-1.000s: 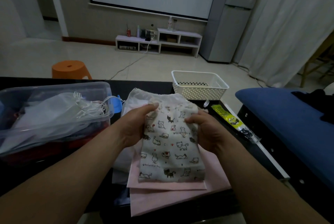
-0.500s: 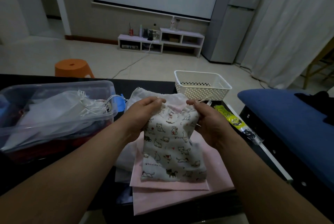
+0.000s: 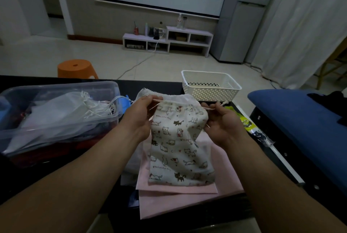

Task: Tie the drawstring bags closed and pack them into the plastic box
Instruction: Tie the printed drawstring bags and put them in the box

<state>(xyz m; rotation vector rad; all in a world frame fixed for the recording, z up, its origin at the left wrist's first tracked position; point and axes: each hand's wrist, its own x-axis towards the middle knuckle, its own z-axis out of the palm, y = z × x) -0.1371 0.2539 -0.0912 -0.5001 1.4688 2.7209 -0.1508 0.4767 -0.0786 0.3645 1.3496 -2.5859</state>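
A white drawstring bag printed with cats [image 3: 178, 144] lies on a pile of pink bags [image 3: 180, 199] at the middle of the dark table. My left hand [image 3: 139, 114] pinches the drawstring at the bag's upper left corner. My right hand [image 3: 223, 120] pinches the drawstring at the upper right corner, and the bag's mouth is gathered between them. The clear plastic box [image 3: 62, 90] stands on the left and holds several white bags with cords.
A white perforated basket [image 3: 210, 86] stands at the table's far edge. A yellow-green packet in clear wrap [image 3: 247, 125] lies right of my right hand. A blue cushion [image 3: 300, 120] is at the right. An orange stool [image 3: 76, 68] stands on the floor beyond the table.
My hands moved from the bag's top edge out to its two corners and drew the drawstrings sideways. The mouth of the bag has gathered.
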